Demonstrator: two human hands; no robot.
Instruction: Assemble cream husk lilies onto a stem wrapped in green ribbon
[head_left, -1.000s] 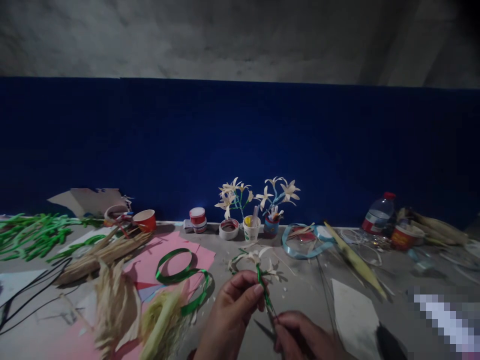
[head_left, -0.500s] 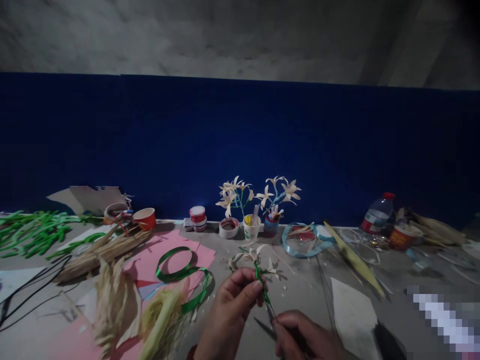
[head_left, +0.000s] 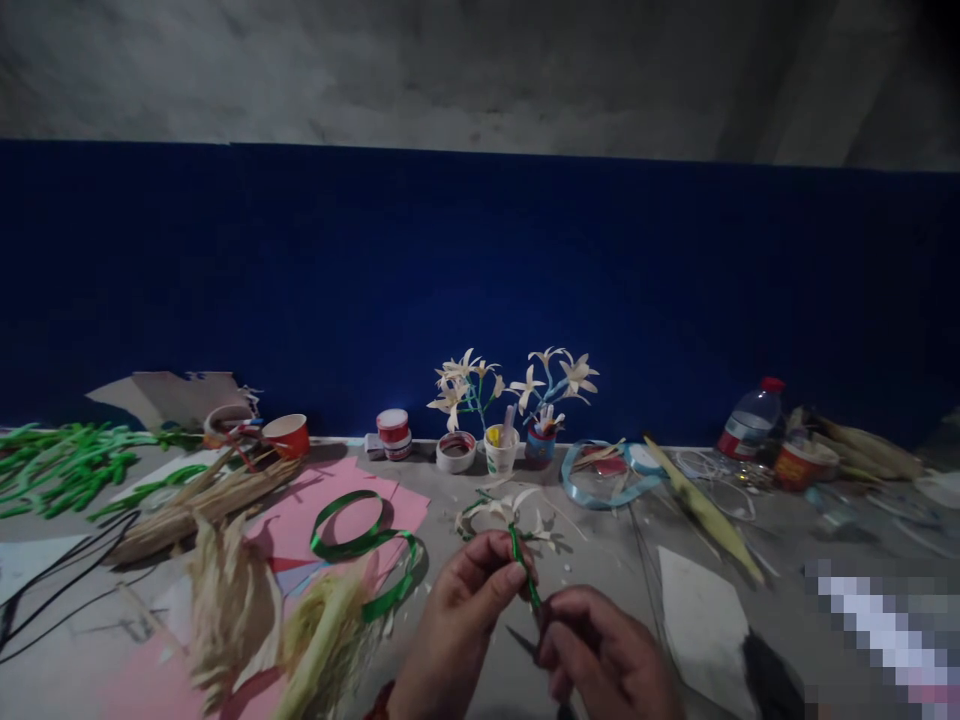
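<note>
Head view: left hand [head_left: 480, 592] pinches a thin green-wrapped stem [head_left: 517, 546] between thumb and fingers, above grey table [head_left: 600, 560]. Right hand [head_left: 600, 645] curled at stem's lower end, exact hold hidden. White long-petalled flowers [head_left: 529, 500] just beyond left fingertips.

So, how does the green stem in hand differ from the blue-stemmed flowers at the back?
Colour: the green stem is vivid green; the blue-stemmed flowers have light blue stems. Support: the left hand pinches the green stem; the blue-stemmed flowers stand unheld. Place: the green stem is nearer the camera than the blue-stemmed flowers. Shared: pale petals show near both tops.
</note>
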